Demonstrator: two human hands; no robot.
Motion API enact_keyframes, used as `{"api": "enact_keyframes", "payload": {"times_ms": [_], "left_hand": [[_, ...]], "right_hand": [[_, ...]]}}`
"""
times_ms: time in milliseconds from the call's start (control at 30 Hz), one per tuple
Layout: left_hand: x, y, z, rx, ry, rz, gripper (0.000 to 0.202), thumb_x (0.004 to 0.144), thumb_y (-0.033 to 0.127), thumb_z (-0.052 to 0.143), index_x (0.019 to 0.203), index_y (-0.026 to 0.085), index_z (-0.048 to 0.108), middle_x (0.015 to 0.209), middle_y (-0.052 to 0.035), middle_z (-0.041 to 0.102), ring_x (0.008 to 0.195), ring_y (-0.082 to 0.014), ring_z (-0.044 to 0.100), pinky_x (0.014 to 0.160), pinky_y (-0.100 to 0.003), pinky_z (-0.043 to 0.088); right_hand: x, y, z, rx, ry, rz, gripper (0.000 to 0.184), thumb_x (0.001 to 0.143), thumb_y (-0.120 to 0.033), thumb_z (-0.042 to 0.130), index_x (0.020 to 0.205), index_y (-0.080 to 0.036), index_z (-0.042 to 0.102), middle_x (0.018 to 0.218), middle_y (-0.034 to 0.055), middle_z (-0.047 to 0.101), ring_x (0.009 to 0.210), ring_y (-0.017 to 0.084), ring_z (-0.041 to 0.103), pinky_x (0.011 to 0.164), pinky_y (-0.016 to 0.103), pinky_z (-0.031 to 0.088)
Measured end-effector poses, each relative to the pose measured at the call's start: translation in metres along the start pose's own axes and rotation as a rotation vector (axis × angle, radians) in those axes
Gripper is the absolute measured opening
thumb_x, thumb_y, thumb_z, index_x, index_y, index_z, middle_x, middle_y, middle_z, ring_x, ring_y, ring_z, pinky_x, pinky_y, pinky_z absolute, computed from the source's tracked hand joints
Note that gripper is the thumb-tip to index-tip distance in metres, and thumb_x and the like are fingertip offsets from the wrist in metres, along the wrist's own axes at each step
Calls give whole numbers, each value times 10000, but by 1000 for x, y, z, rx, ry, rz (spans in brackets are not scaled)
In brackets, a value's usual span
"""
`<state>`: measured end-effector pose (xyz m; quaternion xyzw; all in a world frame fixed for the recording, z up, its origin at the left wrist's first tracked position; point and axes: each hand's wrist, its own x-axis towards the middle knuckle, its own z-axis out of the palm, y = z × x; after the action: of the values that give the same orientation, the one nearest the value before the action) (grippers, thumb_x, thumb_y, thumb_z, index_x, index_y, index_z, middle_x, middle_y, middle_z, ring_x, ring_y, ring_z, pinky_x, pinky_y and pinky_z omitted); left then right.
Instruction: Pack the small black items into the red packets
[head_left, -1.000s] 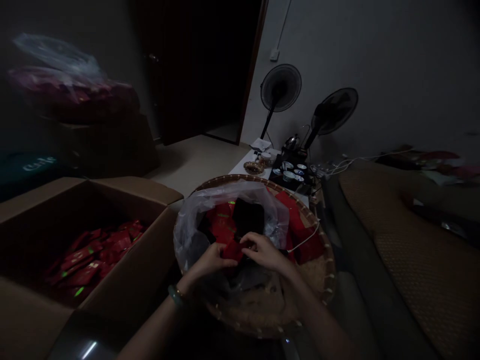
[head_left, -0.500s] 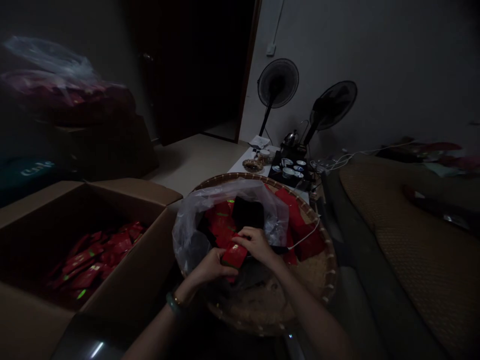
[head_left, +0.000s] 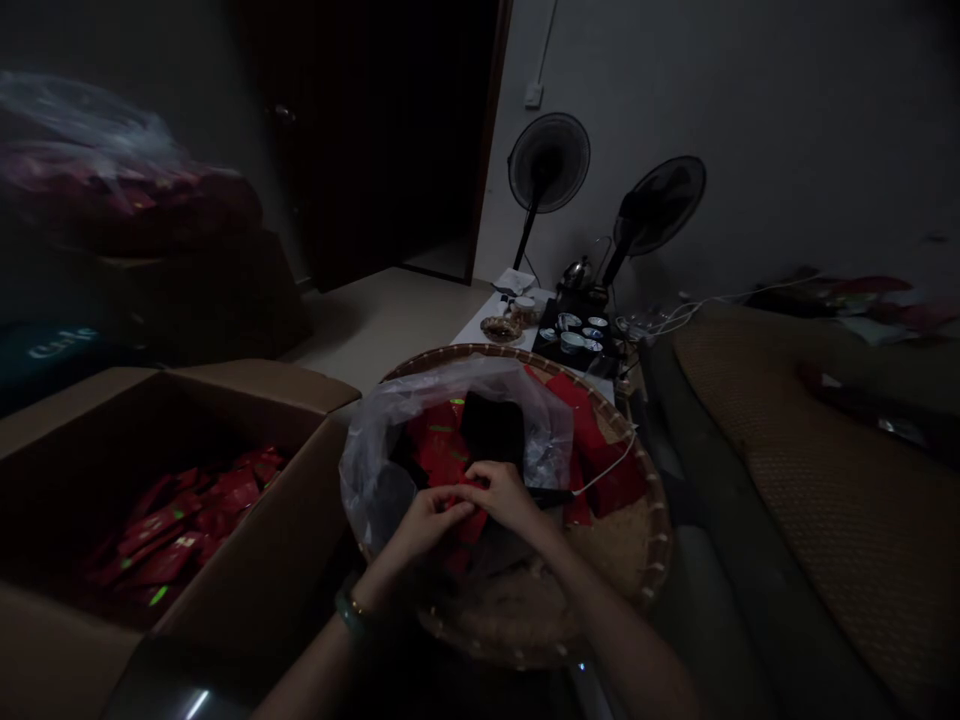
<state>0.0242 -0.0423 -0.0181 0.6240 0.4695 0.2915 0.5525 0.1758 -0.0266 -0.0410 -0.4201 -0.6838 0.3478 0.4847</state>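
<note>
Over a round woven basket [head_left: 510, 655], my left hand [head_left: 426, 520] and my right hand [head_left: 501, 494] meet, fingertips together. Both pinch a small red packet [head_left: 471, 524], mostly covered by my fingers. Behind them lies an open clear plastic bag [head_left: 367, 440] with more red packets [head_left: 437, 440] and a black piece [head_left: 493, 428] inside. A dark tool with a white cord [head_left: 553, 496] rests just right of my right hand. Red sheets or bags [head_left: 600, 455] lie at the basket's right side. Dim light blurs the details.
On the left stands an open cardboard box [head_left: 319, 470] holding many red packets [head_left: 180, 525]. Ahead, a low table carries cups [head_left: 572, 342] and a kettle [head_left: 577, 273], with two fans [head_left: 550, 165] behind. A woven mat [head_left: 810, 450] covers the seat to the right.
The red packet was held flat with its face showing; now my hands have closed together over it and hide most of it. The view has shifted slightly.
</note>
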Motion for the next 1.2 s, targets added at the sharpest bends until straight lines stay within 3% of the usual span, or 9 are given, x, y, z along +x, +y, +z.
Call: {"api": "enact_keyframes", "payload": {"times_ms": [233,467,567,800,900,1000,1100,1200], "left_hand": [[-4,3,0,-4,27,2,415,666,447,643,915,116,671,785,-48,671,701,-158,572,658,-243,432],[-6,-7,15,29,435,148,229,687,350,641,794,151,602,734,-20,638,714,-148,586,673,-227,446],[-4,-10,16,89,508,148,202,693,336,625,779,154,649,781,-41,667,772,-174,598,734,-254,448],[-3,-2,8,-71,485,-51,282,578,383,703,696,131,660,651,-21,641,621,-145,563,593,-228,429],[-5,-2,6,-213,527,-40,379,530,376,744,811,136,659,681,-4,627,619,-122,553,589,-213,416],[-4,-2,2,-282,422,-55,507,515,374,764,951,143,649,703,5,621,602,-102,536,592,-211,406],[-2,-2,0,-175,268,-83,336,517,374,768,705,109,682,620,9,602,578,-94,502,569,-197,378],[0,-2,-1,-158,259,-106,292,528,368,766,532,108,635,508,32,550,516,-72,454,517,-180,334]], "right_hand": [[-1,11,6,130,6,77,291,693,-447,641,656,-158,638,503,-49,461,492,79,394,469,192,276],[-5,15,16,133,165,119,326,733,-488,577,698,-167,623,521,-42,466,493,85,393,483,198,301],[-8,12,19,107,175,115,282,738,-450,583,730,-172,627,557,-35,506,511,89,421,510,199,329],[-9,20,18,196,119,128,301,657,-436,669,778,-162,644,634,-20,571,580,100,489,546,197,372],[-10,28,19,299,70,217,337,604,-457,695,727,-147,642,579,-22,564,514,92,478,485,198,365],[-12,31,18,393,40,336,365,597,-481,682,705,-135,635,462,-44,501,382,69,397,373,189,297],[-13,28,12,386,23,326,332,602,-448,687,710,-137,648,477,-39,520,369,64,392,357,186,284],[-13,24,5,348,26,274,287,594,-407,704,698,-143,663,558,-15,582,461,84,468,417,189,341]]}}
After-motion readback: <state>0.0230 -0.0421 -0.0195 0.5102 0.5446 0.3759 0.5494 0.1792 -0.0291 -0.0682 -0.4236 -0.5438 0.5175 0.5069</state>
